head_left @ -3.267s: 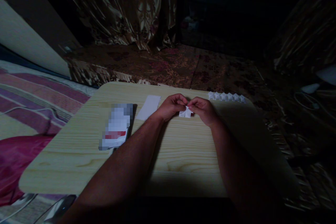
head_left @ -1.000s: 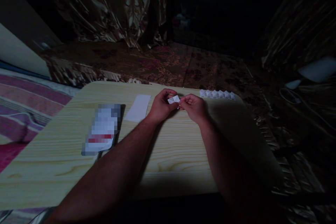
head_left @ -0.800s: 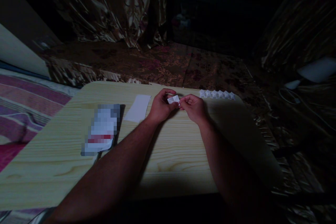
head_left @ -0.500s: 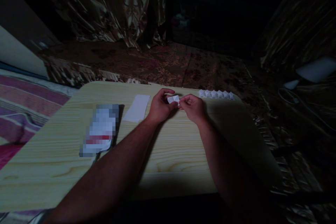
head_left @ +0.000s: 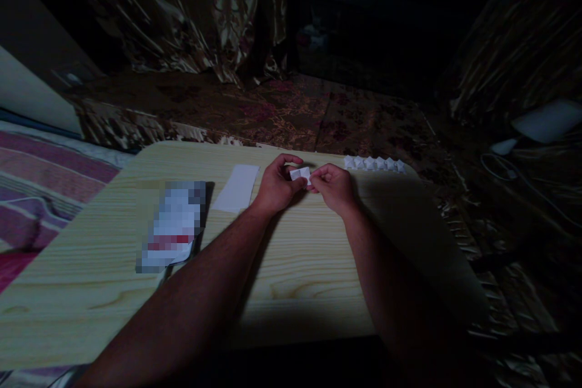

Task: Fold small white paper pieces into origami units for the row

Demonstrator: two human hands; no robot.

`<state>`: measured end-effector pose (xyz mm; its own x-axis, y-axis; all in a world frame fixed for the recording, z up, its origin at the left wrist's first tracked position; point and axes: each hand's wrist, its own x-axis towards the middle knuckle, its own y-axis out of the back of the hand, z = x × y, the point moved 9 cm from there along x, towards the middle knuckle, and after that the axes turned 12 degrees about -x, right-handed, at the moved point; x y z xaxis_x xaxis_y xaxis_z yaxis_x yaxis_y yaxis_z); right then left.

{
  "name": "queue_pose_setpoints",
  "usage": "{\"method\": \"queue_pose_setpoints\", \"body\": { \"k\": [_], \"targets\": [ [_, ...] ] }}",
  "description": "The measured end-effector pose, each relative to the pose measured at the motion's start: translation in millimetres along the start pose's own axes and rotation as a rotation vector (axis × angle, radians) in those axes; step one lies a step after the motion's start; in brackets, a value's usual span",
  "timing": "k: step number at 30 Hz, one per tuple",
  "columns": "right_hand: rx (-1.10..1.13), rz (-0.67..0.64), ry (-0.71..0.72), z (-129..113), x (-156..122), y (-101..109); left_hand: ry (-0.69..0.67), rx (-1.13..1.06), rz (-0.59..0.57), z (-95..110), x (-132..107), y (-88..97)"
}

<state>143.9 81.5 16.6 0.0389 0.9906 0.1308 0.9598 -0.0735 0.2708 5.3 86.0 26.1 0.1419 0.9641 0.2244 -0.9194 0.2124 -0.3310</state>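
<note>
A small folded white paper piece [head_left: 300, 174] with creases is held between my two hands above the far part of the table. My left hand [head_left: 278, 183] grips its left and lower side, thumb across the front and forefinger curved above. The fingers of my right hand [head_left: 333, 187] pinch its right edge. Just left of my left hand lies a flat stack of white paper strips [head_left: 237, 188]. To the right, along the far edge, stands a row of several folded white paper pieces [head_left: 374, 163].
A light wooden table [head_left: 313, 267] lies beneath my arms. On its left rests a blurred-out phone-like object [head_left: 175, 224]. A striped bedspread [head_left: 50, 176] borders the table on the left; a white lamp [head_left: 548, 121] with a cable is at right. Patterned curtains [head_left: 218, 12] hang behind.
The folded paper has shifted slightly in my fingers, and its visible creases look a little different. Both hands stay almost in the same place.
</note>
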Motion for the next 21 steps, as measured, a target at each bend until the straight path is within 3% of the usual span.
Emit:
{"method": "queue_pose_setpoints", "body": {
  "k": [21],
  "targets": [
    [0.005, -0.027, -0.02, -0.2, -0.6, -3.1, 0.019, -0.034, -0.035, -1.1, 0.0, -3.3]
  ]
}}
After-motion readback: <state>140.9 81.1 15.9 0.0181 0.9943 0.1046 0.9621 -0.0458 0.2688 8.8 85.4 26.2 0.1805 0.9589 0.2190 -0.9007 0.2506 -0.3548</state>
